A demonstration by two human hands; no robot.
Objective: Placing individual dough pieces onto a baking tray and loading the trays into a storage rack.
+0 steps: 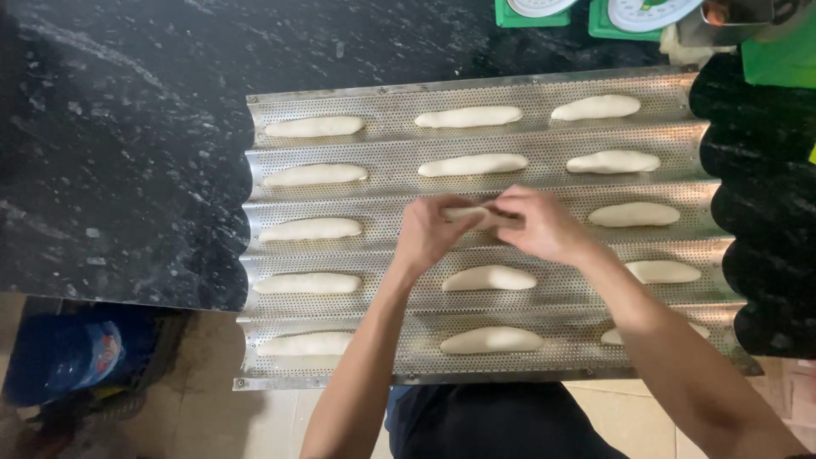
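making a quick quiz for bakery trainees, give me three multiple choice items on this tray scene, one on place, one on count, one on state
1. Where are both hands working?
A. middle channel, centre column
B. top channel, left end
C. off the tray, on the counter

2. How many channels does the perforated tray have?
A. three
B. five
C. eight

3. What state is the dough piece in the hands in?
A. lying untouched
B. pinched between the fingers of both hands
C. dropped on the floor

Answers:
1. A: the left hand and right hand meet over the third channel of the perforated tray, in its middle column.
2. B: five troughs run across it, each with dough lined up.
3. B: both hands grip the dough piece from either end.
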